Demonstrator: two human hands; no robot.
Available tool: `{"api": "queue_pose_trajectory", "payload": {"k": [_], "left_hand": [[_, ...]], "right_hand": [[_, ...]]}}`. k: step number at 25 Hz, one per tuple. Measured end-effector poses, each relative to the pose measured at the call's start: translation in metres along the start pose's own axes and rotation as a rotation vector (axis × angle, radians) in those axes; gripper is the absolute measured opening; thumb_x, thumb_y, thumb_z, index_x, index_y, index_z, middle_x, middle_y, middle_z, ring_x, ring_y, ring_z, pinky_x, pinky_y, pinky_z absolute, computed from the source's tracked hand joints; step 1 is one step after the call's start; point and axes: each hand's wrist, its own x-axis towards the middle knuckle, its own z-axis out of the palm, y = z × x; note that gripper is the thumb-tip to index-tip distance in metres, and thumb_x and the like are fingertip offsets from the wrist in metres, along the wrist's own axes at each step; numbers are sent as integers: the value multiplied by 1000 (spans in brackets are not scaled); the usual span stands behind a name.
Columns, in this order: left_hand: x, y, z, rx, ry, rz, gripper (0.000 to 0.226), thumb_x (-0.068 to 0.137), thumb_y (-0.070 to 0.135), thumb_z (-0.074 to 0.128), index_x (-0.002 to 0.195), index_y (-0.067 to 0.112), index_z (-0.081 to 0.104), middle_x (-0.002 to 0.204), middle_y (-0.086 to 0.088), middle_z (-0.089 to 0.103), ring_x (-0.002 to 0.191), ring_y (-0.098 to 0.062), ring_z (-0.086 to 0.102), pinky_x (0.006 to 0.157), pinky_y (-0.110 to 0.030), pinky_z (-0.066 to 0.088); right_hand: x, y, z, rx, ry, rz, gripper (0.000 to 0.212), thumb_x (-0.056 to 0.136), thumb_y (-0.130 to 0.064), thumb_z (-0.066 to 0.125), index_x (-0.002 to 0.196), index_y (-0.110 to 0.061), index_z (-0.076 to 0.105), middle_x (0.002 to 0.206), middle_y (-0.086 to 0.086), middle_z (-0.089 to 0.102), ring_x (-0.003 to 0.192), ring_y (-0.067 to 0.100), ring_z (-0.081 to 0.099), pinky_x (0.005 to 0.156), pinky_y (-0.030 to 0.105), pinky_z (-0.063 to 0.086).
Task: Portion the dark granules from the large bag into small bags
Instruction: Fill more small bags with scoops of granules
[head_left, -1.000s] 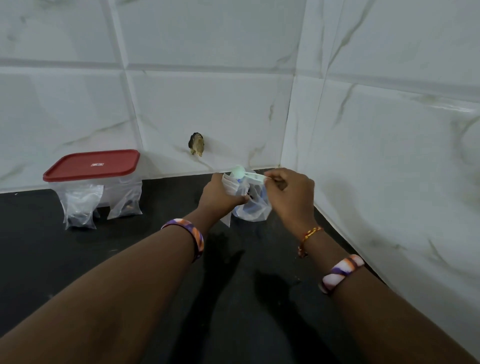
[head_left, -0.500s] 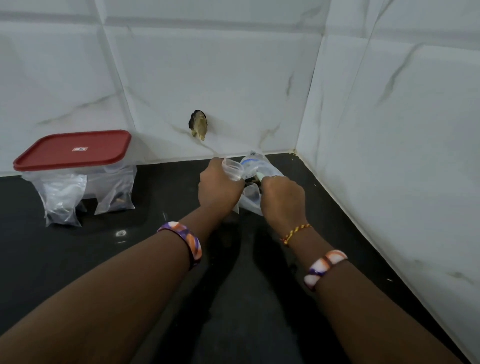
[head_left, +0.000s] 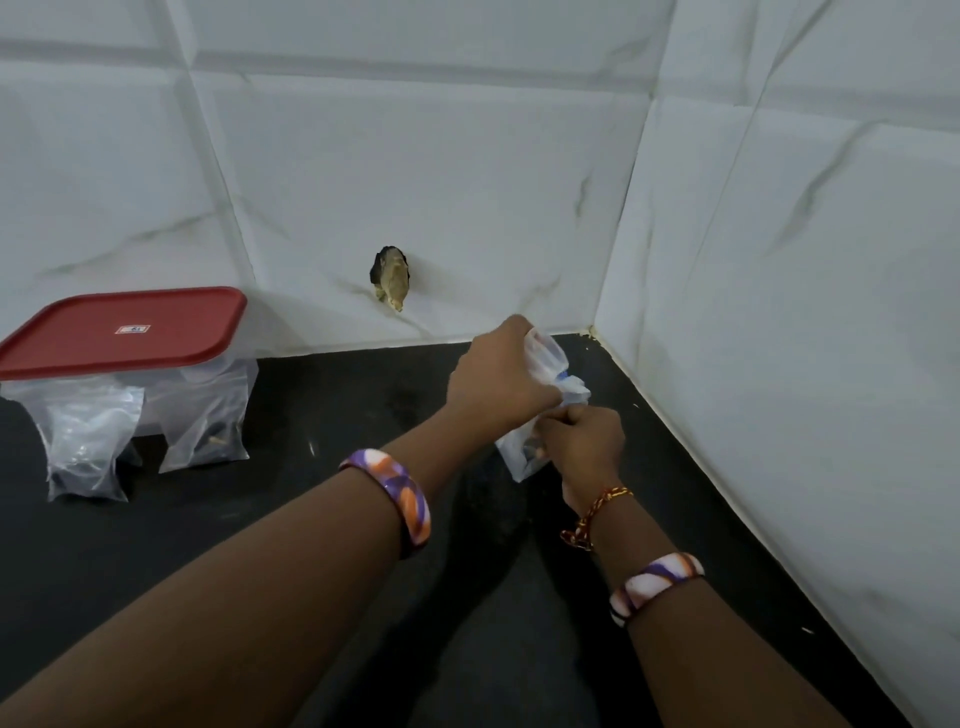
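Now the left hand (head_left: 498, 376) has risen, fist closed round the bunched top of the bag (head_left: 550, 364), while the right hand (head_left: 584, 441) has dropped to pinch its lower part. Both hold it over the counter (head_left: 311, 519) near the corner, as before; the box (head_left: 124, 364) is unmoved.

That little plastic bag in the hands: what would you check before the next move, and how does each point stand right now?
1. Left hand grips the upper part of the clear plastic: ok.
2. Right hand pinches the small bag lower down: ok.
3. Bag sealed at the top: cannot tell, the hands cover it.
4. Dark granules inside it: cannot tell, only a dark patch shows.
5. No spill on the black counter near the hands: ok.
6. Two bags stand by the red-lidded container, clear of the hands: ok.
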Motion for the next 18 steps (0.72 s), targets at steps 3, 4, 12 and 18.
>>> {"api": "queue_pose_trajectory", "payload": {"k": [3,4,12,18], "left_hand": [[-2,-9,-1,13,30,-17,54,66,36,77,109,16,52,104,0,61,94,-18,60,84,-36,52],[-3,-10,-3,21,54,-25,53,67,36,76,110,16,52,104,0,61,94,-18,60,84,-36,53],[-21,-28,-12,-20,188,-213,65,64,44,78,112,13,48,107,-4,60,93,-21,59,74,-33,51],[-55,-31,-21,-153,57,-180,74,66,26,82,124,5,40,112,-5,50,101,-19,52,77,-28,44]], "right_hand": [[-2,-2,0,62,-1,26,8,75,2,67,69,-1,71,71,17,67,62,23,61,66,36,56],[-4,-3,-1,91,6,22,10,75,2,67,68,-4,72,71,14,68,61,21,61,64,36,56],[-32,-9,-31,235,1,85,11,75,6,63,69,-2,68,61,10,64,39,9,50,34,12,36],[-52,-13,-68,226,-81,116,9,79,2,63,72,-2,67,65,9,64,38,5,50,30,10,30]]}}
